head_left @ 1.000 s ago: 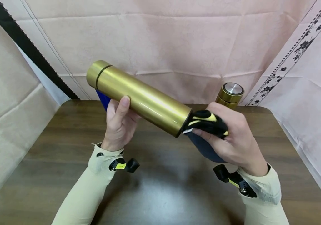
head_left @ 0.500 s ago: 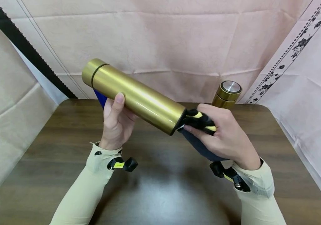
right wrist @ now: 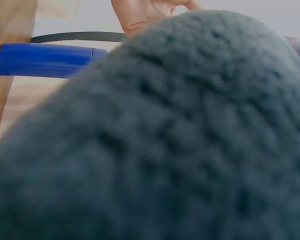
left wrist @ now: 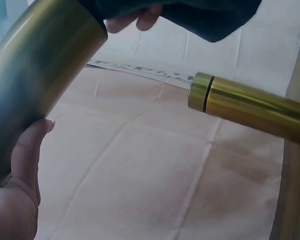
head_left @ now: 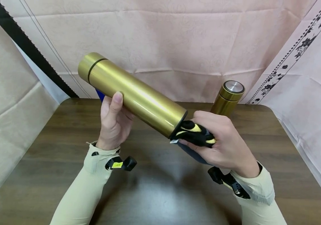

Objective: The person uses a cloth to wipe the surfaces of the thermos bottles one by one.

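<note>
My left hand grips a gold thermos flask, with the thumb across its near side. The flask is tilted, its lid end up to the left and its dark-rimmed base down to the right. Bunched in my right hand is a dark cloth with yellow patches and a small white tag, held against the flask's base. A dark fold of this cloth hangs down in the left wrist view. The same cloth fills most of the right wrist view and hides the right fingers.
A second gold flask with a silver-topped lid stands at the back right of the wooden table. A blue flask stands behind the left hand, mostly hidden in the head view. Pale cloth walls enclose the table.
The flask and left hand have shifted slightly left and up. The right hand has moved left with the cloth, then slightly down along the flask's base.
</note>
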Tool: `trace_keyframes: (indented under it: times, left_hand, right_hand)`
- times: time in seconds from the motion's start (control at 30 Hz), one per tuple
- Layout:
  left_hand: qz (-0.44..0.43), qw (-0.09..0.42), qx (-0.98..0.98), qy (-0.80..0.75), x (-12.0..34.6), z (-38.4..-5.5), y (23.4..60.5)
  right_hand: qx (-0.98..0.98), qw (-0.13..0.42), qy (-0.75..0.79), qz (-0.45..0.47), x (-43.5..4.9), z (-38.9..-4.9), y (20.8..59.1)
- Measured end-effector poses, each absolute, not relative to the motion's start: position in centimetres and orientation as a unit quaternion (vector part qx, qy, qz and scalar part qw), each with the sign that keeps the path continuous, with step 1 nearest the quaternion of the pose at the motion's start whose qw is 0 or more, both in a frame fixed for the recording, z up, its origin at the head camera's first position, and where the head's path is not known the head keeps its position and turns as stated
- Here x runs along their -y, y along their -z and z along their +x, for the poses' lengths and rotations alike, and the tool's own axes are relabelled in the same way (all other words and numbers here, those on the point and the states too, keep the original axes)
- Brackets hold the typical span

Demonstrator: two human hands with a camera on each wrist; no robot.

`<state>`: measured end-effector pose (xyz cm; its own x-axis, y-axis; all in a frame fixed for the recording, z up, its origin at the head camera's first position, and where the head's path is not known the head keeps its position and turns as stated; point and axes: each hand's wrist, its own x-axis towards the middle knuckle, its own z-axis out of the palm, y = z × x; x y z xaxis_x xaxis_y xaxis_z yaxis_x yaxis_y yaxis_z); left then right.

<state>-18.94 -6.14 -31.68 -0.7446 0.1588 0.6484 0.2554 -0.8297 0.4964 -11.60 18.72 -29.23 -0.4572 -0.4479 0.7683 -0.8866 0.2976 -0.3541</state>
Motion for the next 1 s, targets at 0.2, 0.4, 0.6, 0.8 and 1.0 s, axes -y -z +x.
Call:
trace_keyframes:
  times: [0.2,0.4,0.6,0.8,1.0]
  left_hand:
    - [-0.373,0.034,0.298,0.878,6.4,-18.5,31.3]
    - [-0.368,0.043,0.293,0.882,6.7,-18.1,31.0]
    - [-0.358,0.046,0.291,0.886,6.6,-18.1,30.7]
    - [-0.360,0.037,0.275,0.891,6.8,-18.4,30.9]
    - [-0.358,0.054,0.280,0.889,6.9,-18.0,30.4]
  right_hand:
    - [0.725,0.318,-0.444,0.420,-18.9,-11.6,29.2]
    - [0.765,0.302,-0.444,0.356,-19.2,-11.6,29.3]
    - [0.794,0.268,-0.416,0.354,-18.7,-11.8,29.7]
    - [0.762,0.271,-0.414,0.417,-17.5,-11.6,29.9]
    - [0.748,0.297,-0.392,0.446,-17.0,-11.3,29.7]
